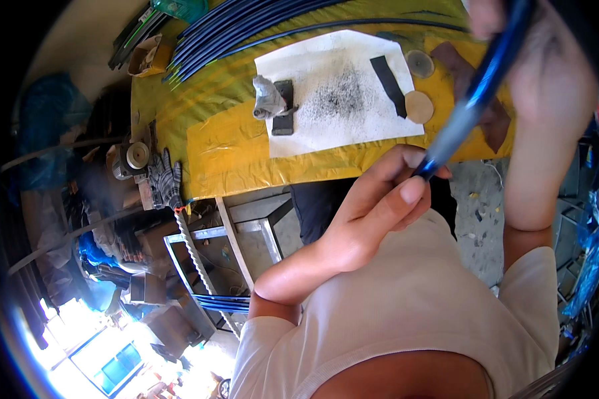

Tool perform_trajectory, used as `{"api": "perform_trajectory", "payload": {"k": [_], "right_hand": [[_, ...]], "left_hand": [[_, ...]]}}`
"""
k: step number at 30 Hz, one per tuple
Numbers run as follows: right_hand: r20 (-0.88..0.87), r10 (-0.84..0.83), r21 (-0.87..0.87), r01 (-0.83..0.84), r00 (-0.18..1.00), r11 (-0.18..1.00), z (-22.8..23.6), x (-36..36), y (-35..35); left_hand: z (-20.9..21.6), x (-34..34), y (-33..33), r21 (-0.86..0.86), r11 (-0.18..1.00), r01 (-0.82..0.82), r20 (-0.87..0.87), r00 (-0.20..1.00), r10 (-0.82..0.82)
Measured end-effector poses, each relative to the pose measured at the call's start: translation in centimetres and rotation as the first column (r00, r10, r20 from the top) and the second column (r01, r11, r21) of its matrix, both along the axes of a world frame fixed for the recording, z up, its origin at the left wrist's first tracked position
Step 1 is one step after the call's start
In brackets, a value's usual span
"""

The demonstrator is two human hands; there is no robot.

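A glossy dark-blue rod (496, 63) with a dull grey section slants across the upper right, close to me. My left hand (383, 209) is closed round its lower end, thumb along the near side. Higher up, my right hand (552, 66) grips the same rod; its fingers are partly hidden and cut off by the frame edge. Beyond the rod lies a white sheet (333, 60) speckled with black dust. On it are a black strip (388, 86) and a dark block (283, 110) with a crumpled grey cloth (268, 98) against it.
A yellow-covered table (226, 146) carries a bundle of dark-blue rods (233, 30), a round tan disc (418, 107), a clear round disc (420, 64) and a brown scrap (492, 126). At left are a grey glove (166, 179), a small machine (134, 157) and a metal frame (219, 233).
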State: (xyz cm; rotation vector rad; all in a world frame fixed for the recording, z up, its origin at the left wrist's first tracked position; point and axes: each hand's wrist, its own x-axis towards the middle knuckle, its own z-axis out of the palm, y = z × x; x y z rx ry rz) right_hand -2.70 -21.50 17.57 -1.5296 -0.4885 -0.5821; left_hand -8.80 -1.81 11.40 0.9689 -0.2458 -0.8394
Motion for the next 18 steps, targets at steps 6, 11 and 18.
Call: {"api": "perform_trajectory", "payload": {"k": [6, 11, 18], "right_hand": [[-0.034, -0.281, -0.352, 0.252, 0.959, 0.902, -4.6, 4.1, -3.1], [-0.017, -0.61, -0.764, 0.383, 0.793, 0.519, -15.2, 7.0, -15.8], [0.038, -0.638, -0.945, 0.235, 0.769, 0.227, -19.9, 7.8, -20.3]], "left_hand": [[-3.8, 1.3, 2.6, -0.131, 0.928, -0.35, 0.204, 0.906, 0.37], [-3.4, 3.4, 5.4, -0.152, 0.77, -0.62, 0.148, 0.756, 0.638], [-3.4, 6.0, 8.2, -0.174, 0.609, -0.774, 0.289, 0.551, 0.783]]}}
